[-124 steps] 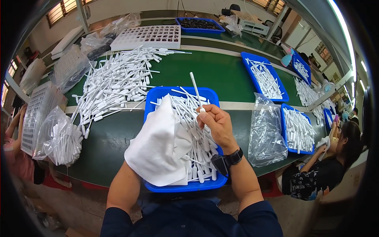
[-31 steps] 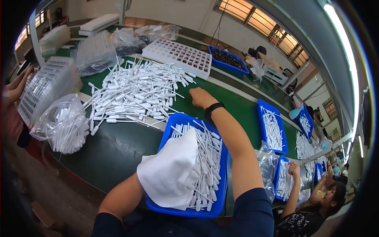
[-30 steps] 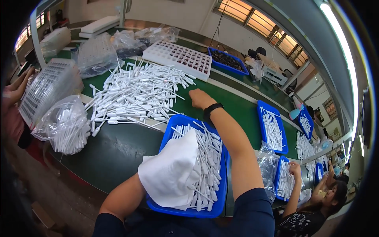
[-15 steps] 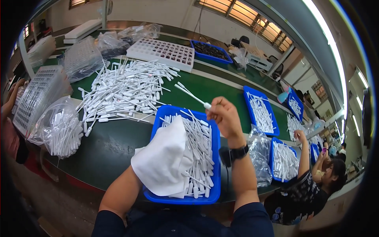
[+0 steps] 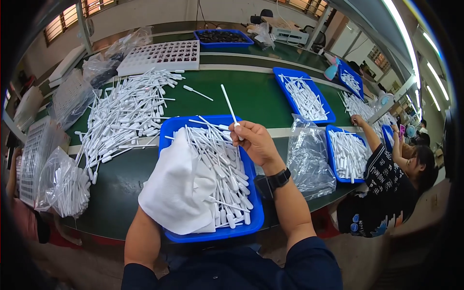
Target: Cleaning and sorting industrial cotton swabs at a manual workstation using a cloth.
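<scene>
My right hand pinches a white plastic dropper pipette near its bulb end, with the long thin stem pointing up. It is over the far right part of a blue tray heaped with similar pipettes. A white cloth covers the tray's left side and drapes over my left hand, hiding its fingers. Only my left forearm shows below the cloth. One loose pipette lies by itself on the green belt beyond the tray.
Left of the tray spreads a large pipette pile, with a bagged bundle nearer. A white foam rack stands behind. Rightward lie a clear plastic bag, more blue trays and a co-worker in black.
My right hand has drawn nearer and left, its pipette turned more upright. One pipette now lies alone on the belt. The view has swung rightward; the cloth still covers my left hand.
</scene>
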Tool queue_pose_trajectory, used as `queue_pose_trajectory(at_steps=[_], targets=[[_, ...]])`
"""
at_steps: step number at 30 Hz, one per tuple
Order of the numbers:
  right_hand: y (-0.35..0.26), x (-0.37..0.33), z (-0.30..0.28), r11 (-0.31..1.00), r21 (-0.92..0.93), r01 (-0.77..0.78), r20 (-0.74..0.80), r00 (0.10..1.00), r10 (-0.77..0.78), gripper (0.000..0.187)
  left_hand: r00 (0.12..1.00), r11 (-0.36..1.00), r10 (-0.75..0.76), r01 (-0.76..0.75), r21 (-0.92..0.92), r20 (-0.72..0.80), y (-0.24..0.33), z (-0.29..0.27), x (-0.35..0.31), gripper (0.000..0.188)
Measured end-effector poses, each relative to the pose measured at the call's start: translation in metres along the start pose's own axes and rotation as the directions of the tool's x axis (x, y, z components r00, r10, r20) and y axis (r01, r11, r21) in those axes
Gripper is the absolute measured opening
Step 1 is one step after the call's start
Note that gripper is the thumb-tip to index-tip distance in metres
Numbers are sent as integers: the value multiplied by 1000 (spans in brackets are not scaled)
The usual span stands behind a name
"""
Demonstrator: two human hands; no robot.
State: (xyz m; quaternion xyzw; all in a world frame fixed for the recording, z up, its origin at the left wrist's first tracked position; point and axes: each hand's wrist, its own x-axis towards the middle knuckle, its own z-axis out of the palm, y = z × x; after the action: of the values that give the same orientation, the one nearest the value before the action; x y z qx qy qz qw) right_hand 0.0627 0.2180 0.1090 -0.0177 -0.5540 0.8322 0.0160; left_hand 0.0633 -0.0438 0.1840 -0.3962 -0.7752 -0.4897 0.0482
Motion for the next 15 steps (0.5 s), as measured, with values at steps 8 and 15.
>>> queue_pose_trajectory(at_steps=[8, 15], targets=[[4, -8, 7, 976, -74, 206, 74, 977, -201, 21, 996, 985, -81, 74, 157, 42, 8, 9, -2, 62], [2, -9, 18, 987, 6, 163, 121, 979, -163, 23, 991, 974, 69, -93, -209, -116, -30, 29, -10, 57]])
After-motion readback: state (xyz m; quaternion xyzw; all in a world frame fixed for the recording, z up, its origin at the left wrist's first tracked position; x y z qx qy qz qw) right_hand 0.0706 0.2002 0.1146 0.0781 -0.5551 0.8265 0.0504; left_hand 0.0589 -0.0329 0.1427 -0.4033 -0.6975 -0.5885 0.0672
